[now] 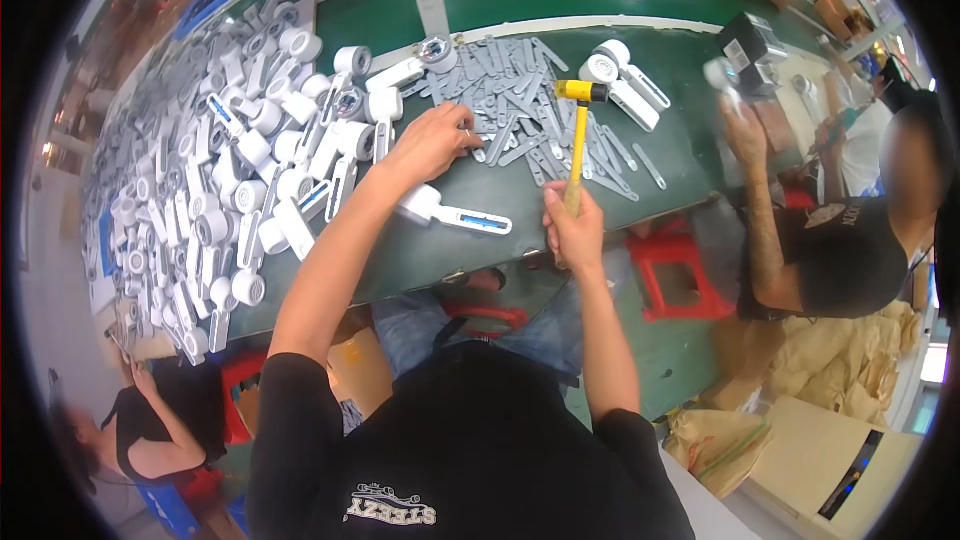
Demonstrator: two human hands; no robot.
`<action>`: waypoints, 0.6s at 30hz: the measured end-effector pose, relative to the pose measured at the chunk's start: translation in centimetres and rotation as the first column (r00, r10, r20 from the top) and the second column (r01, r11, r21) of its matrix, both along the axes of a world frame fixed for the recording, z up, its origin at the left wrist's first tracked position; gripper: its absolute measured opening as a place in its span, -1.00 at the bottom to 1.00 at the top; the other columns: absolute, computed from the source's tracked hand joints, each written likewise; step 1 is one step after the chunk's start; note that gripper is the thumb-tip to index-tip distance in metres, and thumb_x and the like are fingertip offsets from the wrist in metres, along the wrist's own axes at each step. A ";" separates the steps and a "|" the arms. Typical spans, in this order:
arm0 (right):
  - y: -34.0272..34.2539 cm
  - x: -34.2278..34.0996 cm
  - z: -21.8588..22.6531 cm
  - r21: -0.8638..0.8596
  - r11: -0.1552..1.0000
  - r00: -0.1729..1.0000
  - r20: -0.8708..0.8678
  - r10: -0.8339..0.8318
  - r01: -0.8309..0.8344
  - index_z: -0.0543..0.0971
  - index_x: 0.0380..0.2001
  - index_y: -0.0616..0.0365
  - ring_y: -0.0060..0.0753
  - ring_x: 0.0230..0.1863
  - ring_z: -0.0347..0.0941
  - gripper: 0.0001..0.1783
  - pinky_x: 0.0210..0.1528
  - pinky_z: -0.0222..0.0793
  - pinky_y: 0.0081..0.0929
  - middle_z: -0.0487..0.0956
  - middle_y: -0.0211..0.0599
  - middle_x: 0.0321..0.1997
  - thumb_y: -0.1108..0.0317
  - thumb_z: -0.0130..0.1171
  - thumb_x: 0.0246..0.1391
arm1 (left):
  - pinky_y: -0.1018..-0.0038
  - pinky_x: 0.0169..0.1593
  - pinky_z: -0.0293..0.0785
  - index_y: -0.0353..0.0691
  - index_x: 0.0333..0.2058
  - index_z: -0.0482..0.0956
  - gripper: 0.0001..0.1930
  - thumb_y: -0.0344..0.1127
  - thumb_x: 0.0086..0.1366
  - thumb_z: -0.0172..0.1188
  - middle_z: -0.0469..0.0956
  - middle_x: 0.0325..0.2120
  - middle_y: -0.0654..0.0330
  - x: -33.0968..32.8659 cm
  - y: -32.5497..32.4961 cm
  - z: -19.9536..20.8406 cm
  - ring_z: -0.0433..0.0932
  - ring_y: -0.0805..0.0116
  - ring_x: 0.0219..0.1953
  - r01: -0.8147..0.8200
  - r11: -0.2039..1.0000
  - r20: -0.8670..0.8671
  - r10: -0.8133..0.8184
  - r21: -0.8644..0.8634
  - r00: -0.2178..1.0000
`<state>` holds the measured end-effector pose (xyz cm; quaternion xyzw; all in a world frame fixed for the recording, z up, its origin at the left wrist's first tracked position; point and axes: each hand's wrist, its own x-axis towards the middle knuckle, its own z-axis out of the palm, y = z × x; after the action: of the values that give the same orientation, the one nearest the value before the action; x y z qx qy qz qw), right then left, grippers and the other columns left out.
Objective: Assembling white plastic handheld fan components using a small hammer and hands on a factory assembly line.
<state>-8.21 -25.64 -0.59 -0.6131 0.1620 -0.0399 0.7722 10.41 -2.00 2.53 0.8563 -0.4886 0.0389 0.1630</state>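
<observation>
My right hand [576,224] is wrapped round the wooden-coloured lower handle of a mallet [579,135], whose yellow and black head points away from me. My left hand [432,147] reaches to the near left edge of a pile of flat grey plastic strips [510,90]. Its fingers are curled together at the strips; what they pinch, if anything, is hidden. Below that hand lies a white round-headed piece with a long handle [470,219], looking like a handheld fan body, with a blue part showing in its slot.
A large heap of similar white pieces [240,170] covers the left of the green table [400,265]. Two more white pieces [632,98] lie beyond the mallet. A co-worker [830,250] sits at right near a red stool [683,275]; another person [165,420] is at lower left.
</observation>
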 end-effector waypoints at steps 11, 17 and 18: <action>2.8 -2.1 4.1 0.042 0.999 1.000 0.000 0.028 -0.028 0.58 0.25 0.21 -0.75 -0.74 0.26 -0.58 -0.71 0.11 -0.65 0.56 -0.47 -0.47 0.34 0.30 0.38 | 0.57 -0.11 0.58 -0.30 -0.09 0.65 -0.82 -0.34 0.44 0.35 0.77 -0.31 0.21 -10.6 -0.2 4.5 0.70 0.54 -0.25 -0.690 0.627 -0.871 0.036 -0.361 0.489; 6.4 -3.9 4.3 0.016 0.998 0.998 -0.034 0.059 -0.058 0.70 -0.01 0.27 -0.77 -0.70 0.31 -0.73 -0.70 0.11 -0.65 0.61 -0.48 -0.47 0.33 0.39 0.32 | 0.40 -0.06 0.60 -0.24 -0.05 0.67 -0.70 -0.29 0.31 0.49 0.76 -0.11 0.15 -17.2 1.8 2.3 0.69 0.34 -0.13 -0.666 0.604 -0.719 0.209 -0.437 0.662; 5.8 -3.8 4.5 -0.012 0.999 0.999 -0.043 0.029 -0.030 0.70 -0.02 0.28 -0.77 -0.70 0.31 -0.72 -0.70 0.11 -0.65 0.60 -0.48 -0.49 0.32 0.40 0.33 | 0.31 0.01 0.60 -0.20 -0.01 0.69 -0.63 -0.26 0.25 0.54 0.74 -0.03 0.15 -16.9 2.7 2.3 0.69 0.21 -0.02 -0.491 0.724 -0.341 0.361 -0.484 0.868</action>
<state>-12.01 -19.84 3.89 -0.6211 0.1691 -0.0163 0.7651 -6.53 0.72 4.84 0.8591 -0.2229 0.1197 0.4449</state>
